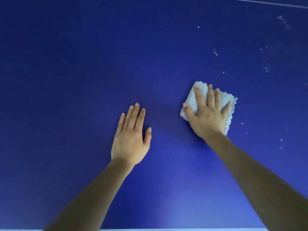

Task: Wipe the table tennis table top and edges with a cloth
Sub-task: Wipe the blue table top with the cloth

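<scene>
Two hands lie on one blue desk (pixel 66 64). The left hand (pixel 131 137) rests flat on the bare surface, its fingers straight and close together, holding nothing. The right hand (pixel 208 114) presses down with spread, straight fingers on one folded white cloth (pixel 191 100), which lies right of the left hand and apart from it. One thin white line (pixel 260 2) crosses the far right corner. Many small white specks (pixel 266 69) dot the desk beyond and right of the cloth.
</scene>
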